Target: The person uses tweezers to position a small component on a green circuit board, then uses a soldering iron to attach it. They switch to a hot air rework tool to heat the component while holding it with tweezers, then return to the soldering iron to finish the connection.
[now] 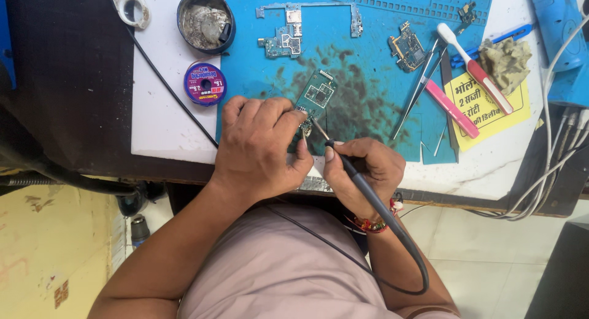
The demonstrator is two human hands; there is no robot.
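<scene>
A small green circuit board [316, 96] lies on a blue work mat [368, 55] with a dark sooty stain. My left hand [261, 146] pinches the board's near end between thumb and fingers. My right hand [365, 172] grips a black soldering iron [359, 179] like a pen. Its metal tip [319, 130] points up-left and touches the board's near end by my left fingertips. The iron's black cord loops down past my right wrist.
Two more circuit boards [288, 40] [407, 49] lie on the mat. To its right are tweezers [420, 89], a pink tool [453, 109], a red-and-white toothbrush [475, 70] and a yellow card [491, 107]. A round tin [205, 21] and purple solder-wick spool [205, 84] sit left; white cables [552, 165] hang right.
</scene>
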